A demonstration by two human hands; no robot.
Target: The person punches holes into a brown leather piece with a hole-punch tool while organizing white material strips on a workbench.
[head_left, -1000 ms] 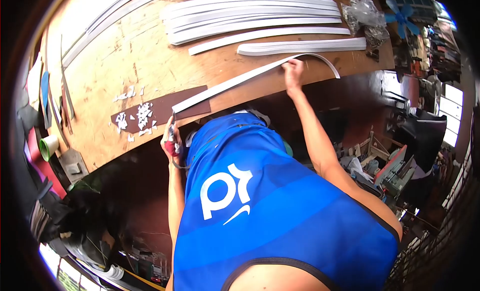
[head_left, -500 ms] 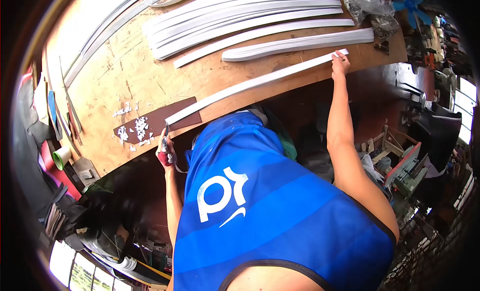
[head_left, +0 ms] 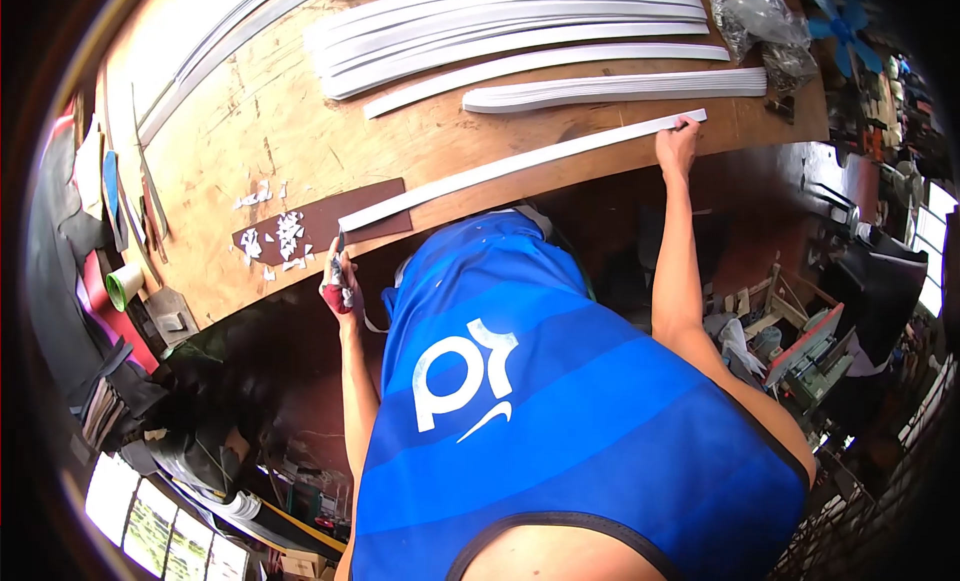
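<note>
A long white strip (head_left: 520, 164) lies slantwise along the near edge of the wooden table. My right hand (head_left: 678, 149) is closed on its far right end, thumb and fingers pinching it near the tip. At the other end, my left hand (head_left: 340, 284), with a red wrap around the palm, is closed around a thin dark blade (head_left: 341, 241), probably a knife; its tip meets the strip's left end. That end rests on a dark brown board (head_left: 375, 203). Small white offcuts (head_left: 289, 236) are scattered over the board and beside it.
Behind the strip lie a bundle of white strips (head_left: 620, 89), a single strip (head_left: 550, 73) and a larger stack (head_left: 520, 26). A clear plastic bag (head_left: 755, 21) sits at the back right, near a blue fan (head_left: 843, 26). A green roll (head_left: 124, 286) stands at the left.
The view has shifted slightly, so the table appears farther right. My right hand sits a little farther in from the strip's end. My left hand keeps the blade at the strip's left end.
</note>
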